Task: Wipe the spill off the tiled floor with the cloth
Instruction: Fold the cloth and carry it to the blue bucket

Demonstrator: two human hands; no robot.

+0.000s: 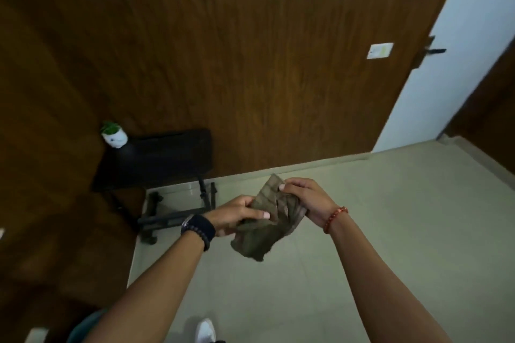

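A crumpled olive-brown cloth (264,228) hangs in the air between both hands, well above the pale tiled floor (390,231). My left hand (237,217), with a dark watch and bead bracelet at the wrist, grips the cloth's left side with the thumb on top. My right hand (303,200), with a red bead bracelet, pinches its upper right part. The lower end of the cloth droops free. No spill shows on the visible floor.
A low black table (156,159) on a wheeled frame stands at the left against the wood-panelled wall (250,64), with a small white plant pot (114,136) on it. A white wall and door handle (434,51) are at the right. My white shoe (204,331) shows below.
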